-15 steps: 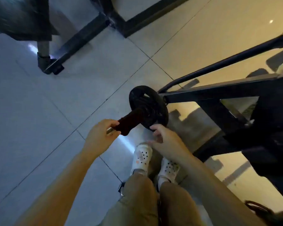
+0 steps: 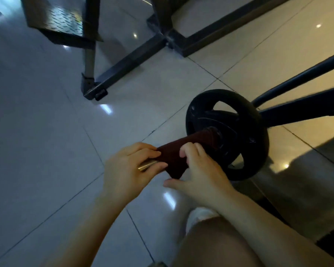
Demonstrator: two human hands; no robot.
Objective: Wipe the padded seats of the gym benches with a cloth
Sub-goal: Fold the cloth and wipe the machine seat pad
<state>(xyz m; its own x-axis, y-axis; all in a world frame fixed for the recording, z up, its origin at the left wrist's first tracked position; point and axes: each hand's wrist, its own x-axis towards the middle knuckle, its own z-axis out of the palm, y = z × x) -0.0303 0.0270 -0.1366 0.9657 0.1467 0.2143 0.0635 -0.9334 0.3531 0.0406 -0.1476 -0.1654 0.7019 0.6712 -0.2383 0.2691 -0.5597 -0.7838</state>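
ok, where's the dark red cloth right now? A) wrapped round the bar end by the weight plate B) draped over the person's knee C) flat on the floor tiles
A: the dark red cloth wraps the bar end beside the weight plate, with both hands on it.

A dark maroon cloth (image 2: 183,151) is wrapped round a metal bar, running from its brass-coloured end up to a black weight plate, lying slantwise above the tiled floor, with both hands on it.
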